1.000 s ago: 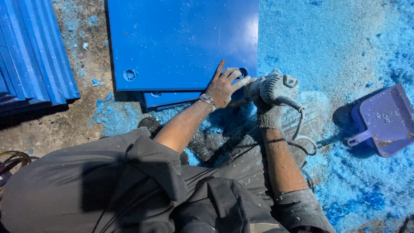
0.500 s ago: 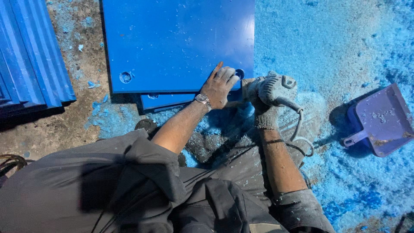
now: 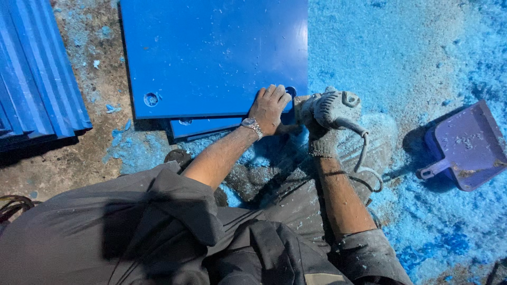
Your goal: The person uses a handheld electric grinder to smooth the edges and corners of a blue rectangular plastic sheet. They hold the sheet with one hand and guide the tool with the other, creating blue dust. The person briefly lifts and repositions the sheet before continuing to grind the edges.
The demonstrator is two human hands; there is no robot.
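Both hands are working at the near right corner of a flat blue plastic panel (image 3: 211, 53) lying on the dusty concrete floor (image 3: 68, 163). The left hand (image 3: 269, 108), wearing a metal wristwatch (image 3: 252, 125), is lying open with its palm down and fingers spread on that corner, pressing on the panel beside a round hole near the edge. The right hand (image 3: 317, 129), in a dusty knitted glove, is gripping a grey handheld power grinder (image 3: 330, 108) just beside the left hand, its head sitting at the panel's corner edge; whether it is touching the panel cannot be told. A cable is looping from the tool back along the right forearm. A second blue panel (image 3: 203, 126) is showing beneath the first. A stack of ribbed blue sheets (image 3: 37, 79) is lying well to the left, and a purple plastic dustpan (image 3: 465, 148) is resting far to the right on blue shavings (image 3: 401, 53).
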